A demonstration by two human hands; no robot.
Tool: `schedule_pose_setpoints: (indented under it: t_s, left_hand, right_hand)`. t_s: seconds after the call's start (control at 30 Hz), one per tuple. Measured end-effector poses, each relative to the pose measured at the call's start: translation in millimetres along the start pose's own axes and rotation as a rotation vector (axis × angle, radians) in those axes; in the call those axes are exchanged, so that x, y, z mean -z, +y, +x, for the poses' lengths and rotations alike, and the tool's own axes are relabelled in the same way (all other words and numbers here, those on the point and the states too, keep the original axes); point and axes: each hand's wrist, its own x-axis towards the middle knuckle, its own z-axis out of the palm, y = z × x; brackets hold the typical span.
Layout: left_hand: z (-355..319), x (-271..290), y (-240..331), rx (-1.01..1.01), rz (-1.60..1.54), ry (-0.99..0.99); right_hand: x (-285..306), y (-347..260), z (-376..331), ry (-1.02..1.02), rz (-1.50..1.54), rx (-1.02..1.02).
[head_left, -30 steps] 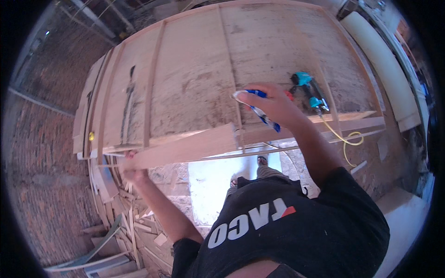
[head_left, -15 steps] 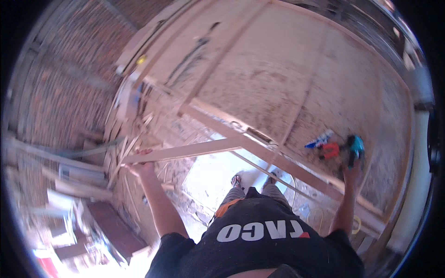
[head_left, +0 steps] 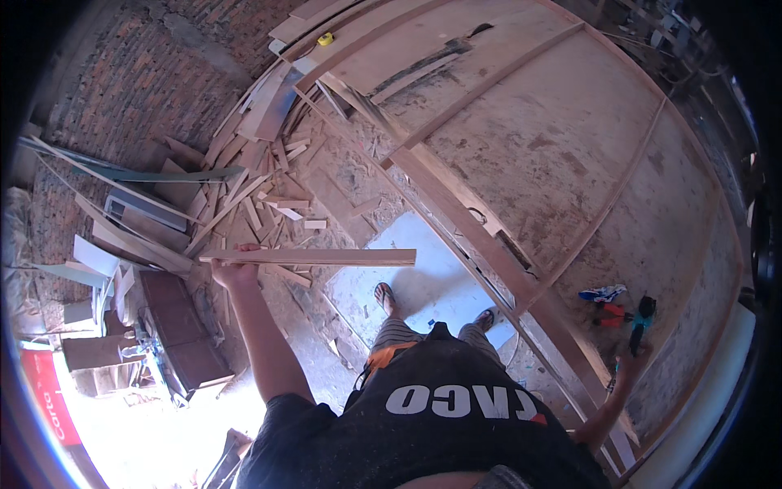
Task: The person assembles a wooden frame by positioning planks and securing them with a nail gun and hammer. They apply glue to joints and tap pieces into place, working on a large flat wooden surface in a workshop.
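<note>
My left hand (head_left: 236,270) grips one end of a flat wooden strip (head_left: 326,257), which juts out level to the right across my front, its far end free. Far to the right, my right hand (head_left: 634,359) is closed at the lower end of a teal and black power tool (head_left: 642,318) on the big framed panel (head_left: 521,138); its exact kind is too small to tell. Next to that tool are a red object (head_left: 611,315) and a blue and white packet (head_left: 601,293).
Offcuts (head_left: 265,200) lie heaped on the floor before a brick wall (head_left: 122,90). A yellow tape measure (head_left: 326,39) rests at the panel's far left. I stand on a pale board (head_left: 440,301). A brown cabinet-like box (head_left: 183,326) is at left.
The wooden strip's right end has come away from the panel's edge rail. My view has turned, so the panel sits further right. My right hand stays by the teal tool.
</note>
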Motion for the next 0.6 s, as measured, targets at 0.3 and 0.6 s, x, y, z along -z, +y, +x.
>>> schedule_pose_setpoints:
  t_s: [0.3,0.6]
  left_hand:
    - [170.4,-79.7,70.0,0.028,0.013,-0.079]
    - [245.8,-208.3,12.6,0.181,0.134,-0.184]
  right_hand:
    - [-150.5,-250.6,-78.1,-0.144,0.010,0.304]
    - [-302.7,-398.9,-67.2,-0.163,-0.161,0.433]
